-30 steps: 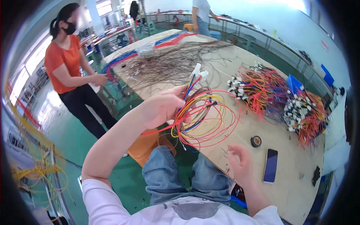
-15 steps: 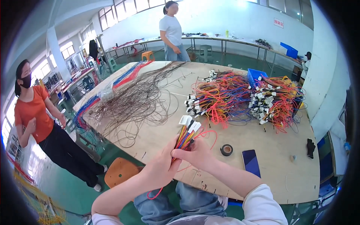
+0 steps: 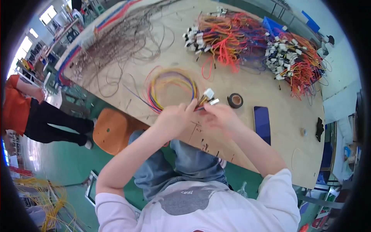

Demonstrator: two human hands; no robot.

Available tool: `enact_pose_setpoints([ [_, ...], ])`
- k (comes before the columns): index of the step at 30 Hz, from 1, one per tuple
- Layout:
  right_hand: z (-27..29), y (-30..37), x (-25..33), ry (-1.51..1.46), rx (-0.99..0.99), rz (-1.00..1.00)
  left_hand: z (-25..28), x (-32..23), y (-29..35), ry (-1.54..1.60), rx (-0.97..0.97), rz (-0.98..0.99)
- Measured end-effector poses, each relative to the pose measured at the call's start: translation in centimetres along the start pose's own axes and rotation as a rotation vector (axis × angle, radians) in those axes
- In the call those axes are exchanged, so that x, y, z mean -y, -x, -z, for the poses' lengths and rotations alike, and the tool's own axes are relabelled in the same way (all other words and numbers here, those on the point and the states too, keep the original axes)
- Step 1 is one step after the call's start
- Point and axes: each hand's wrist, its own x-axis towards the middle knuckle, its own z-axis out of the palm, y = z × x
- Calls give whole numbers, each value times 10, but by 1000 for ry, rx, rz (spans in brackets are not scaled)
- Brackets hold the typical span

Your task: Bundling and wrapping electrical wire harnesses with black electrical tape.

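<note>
A wire harness (image 3: 152, 94) of red, yellow and blue wires lies in a loose coil over the table's near part, its far side smeared by motion. My left hand (image 3: 174, 120) is closed on the near side of the coil. White connectors (image 3: 209, 93) at the harness end stick out between my hands. My right hand (image 3: 223, 116) is at the wires just below these connectors, thumb and forefinger pinched there; its lower fingers are blurred. A loose blue wire trails from the coil to the left.
Black tape (image 3: 235, 100) and a phone (image 3: 262, 125) lie right of my hands. Two piles of harnesses (image 3: 232, 36) with white connectors stand farther back beside a blue bin (image 3: 273, 26). Thin brown wires (image 3: 116, 50) spread at the far left. An orange stool (image 3: 111, 130) and a person in orange (image 3: 17, 104) are left.
The harness, a tight bundle upright in both hands before, is now spread into a coil on the table. My right hand has moved right, apart from my left. My view has tilted downward.
</note>
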Motion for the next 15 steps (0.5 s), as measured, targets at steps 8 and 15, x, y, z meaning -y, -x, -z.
enact_pose_setpoints([
  [8, 61, 33, -40, 542, -138, 164, -35, -17, 11, 244, -227, 107],
  [15, 28, -15, -28, 1013, -337, 784, -36, -32, 1, 426, -323, 166],
])
